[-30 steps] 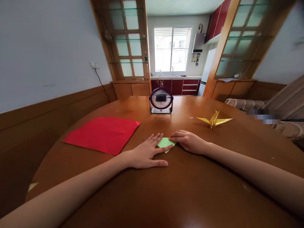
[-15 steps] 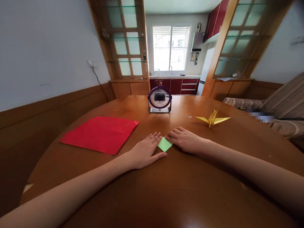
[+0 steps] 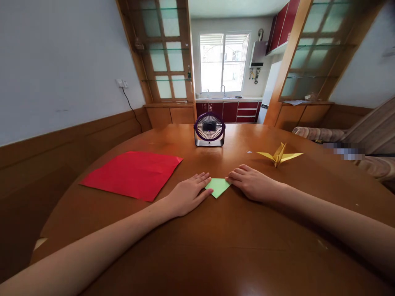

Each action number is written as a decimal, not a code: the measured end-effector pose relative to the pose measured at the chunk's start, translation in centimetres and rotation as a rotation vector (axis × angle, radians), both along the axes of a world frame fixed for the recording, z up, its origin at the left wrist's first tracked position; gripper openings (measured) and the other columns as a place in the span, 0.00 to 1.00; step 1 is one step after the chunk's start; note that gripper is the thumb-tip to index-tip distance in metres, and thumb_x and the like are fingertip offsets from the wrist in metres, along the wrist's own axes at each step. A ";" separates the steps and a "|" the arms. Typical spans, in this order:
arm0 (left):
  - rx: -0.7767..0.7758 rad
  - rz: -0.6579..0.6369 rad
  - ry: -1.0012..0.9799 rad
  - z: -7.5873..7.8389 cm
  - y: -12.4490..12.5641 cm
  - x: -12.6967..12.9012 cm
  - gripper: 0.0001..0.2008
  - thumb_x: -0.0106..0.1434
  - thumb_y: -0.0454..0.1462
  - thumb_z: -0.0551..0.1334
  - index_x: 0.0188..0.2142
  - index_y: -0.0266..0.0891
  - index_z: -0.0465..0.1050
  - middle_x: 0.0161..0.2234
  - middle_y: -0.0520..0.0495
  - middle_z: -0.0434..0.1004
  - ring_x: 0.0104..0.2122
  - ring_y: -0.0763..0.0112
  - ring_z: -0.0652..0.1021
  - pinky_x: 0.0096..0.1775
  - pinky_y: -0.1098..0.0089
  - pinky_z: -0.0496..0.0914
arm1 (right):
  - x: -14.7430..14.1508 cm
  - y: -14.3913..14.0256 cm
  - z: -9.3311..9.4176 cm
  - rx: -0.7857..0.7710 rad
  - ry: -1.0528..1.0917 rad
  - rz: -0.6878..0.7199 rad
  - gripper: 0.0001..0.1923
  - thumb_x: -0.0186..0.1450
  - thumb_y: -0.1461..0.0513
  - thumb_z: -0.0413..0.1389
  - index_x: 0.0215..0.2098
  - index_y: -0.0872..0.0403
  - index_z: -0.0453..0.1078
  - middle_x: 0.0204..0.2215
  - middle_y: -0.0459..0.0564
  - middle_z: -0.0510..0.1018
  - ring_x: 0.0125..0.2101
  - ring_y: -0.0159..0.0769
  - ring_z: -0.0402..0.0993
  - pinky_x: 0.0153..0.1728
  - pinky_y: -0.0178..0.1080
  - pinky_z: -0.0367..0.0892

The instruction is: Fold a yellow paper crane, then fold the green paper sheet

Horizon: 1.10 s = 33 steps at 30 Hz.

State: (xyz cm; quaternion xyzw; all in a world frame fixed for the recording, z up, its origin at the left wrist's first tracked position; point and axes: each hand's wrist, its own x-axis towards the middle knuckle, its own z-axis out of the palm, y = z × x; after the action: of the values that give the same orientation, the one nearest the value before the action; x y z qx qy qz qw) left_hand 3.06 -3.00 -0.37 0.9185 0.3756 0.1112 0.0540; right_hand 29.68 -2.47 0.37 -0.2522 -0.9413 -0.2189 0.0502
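Note:
A small piece of green folded paper point(image 3: 218, 188) lies on the table between my hands, its lower point facing me. My left hand point(image 3: 189, 193) rests flat at its left side, open, with fingers stretched out and the thumb apart, its tip on the paper. My right hand point(image 3: 254, 182) is closed, fingers bent and pressed together, with the fingertips on the paper's right corner. The right thumb is hidden. To the left of my left hand lies a large red sheet of paper point(image 3: 132, 174). A gold origami crane point(image 3: 279, 155) stands beyond my right hand.
A small purple fan point(image 3: 210, 128) stands on the brown wooden table point(image 3: 191, 255), beyond the green paper. A striped couch point(image 3: 370, 135) is at the right. A wall runs along the left with a socket point(image 3: 121, 83) and a hanging black cord.
My right hand has moved right, from the paper's upper middle out to its right corner, so more green shows. My left thumb has moved up onto the paper. The view has shifted slightly.

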 end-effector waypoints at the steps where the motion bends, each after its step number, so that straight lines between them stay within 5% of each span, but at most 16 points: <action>1: 0.000 0.006 -0.013 0.0 0.1 0.0 0.28 0.72 0.49 0.43 0.62 0.37 0.60 0.65 0.44 0.56 0.64 0.65 0.58 0.64 0.62 0.53 | 0.1 0.0 0.0 0.002 0.003 0.002 0.16 0.69 0.66 0.46 0.52 0.59 0.68 0.41 0.57 0.74 0.39 0.43 0.67 0.43 0.44 0.59; 10: 0.028 0.067 -0.119 -0.2 0.5 -0.4 0.23 0.72 0.43 0.46 0.57 0.36 0.68 0.60 0.46 0.66 0.61 0.68 0.66 0.62 0.66 0.60 | 1.8 0.1 0.0 0.046 0.062 0.040 0.14 0.70 0.66 0.45 0.45 0.59 0.72 0.34 0.54 0.74 0.35 0.39 0.67 0.42 0.43 0.59; 18: 0.135 0.087 -0.147 -0.4 1.1 -0.9 0.17 0.69 0.43 0.54 0.50 0.39 0.74 0.53 0.46 0.74 0.56 0.62 0.72 0.56 0.61 0.67 | 2.5 0.8 -0.6 0.102 0.156 0.055 0.16 0.69 0.67 0.45 0.29 0.56 0.72 0.26 0.51 0.72 0.29 0.36 0.65 0.38 0.42 0.61; 27: 0.198 0.079 -0.103 -0.4 1.1 -0.6 0.17 0.68 0.44 0.55 0.49 0.40 0.74 0.52 0.44 0.75 0.54 0.60 0.73 0.54 0.59 0.68 | 1.7 0.2 -0.9 -0.011 0.621 -0.045 0.14 0.67 0.65 0.47 0.44 0.57 0.73 0.38 0.57 0.76 0.36 0.41 0.72 0.40 0.46 0.69; 33: 0.228 0.055 -0.043 -0.7 1.1 -0.2 0.19 0.70 0.42 0.52 0.57 0.42 0.69 0.60 0.42 0.66 0.58 0.58 0.69 0.58 0.56 0.64 | -1.4 -1.3 -1.1 -0.258 0.540 -0.035 0.21 0.69 0.64 0.46 0.59 0.54 0.65 0.54 0.56 0.73 0.53 0.42 0.70 0.53 0.48 0.69</action>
State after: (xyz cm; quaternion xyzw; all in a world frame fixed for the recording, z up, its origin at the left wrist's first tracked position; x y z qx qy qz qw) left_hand 2.83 -1.93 -1.11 0.9055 0.3843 0.1741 -0.0457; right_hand 28.29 -3.81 -0.75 -0.3217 -0.9095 -0.0231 0.2623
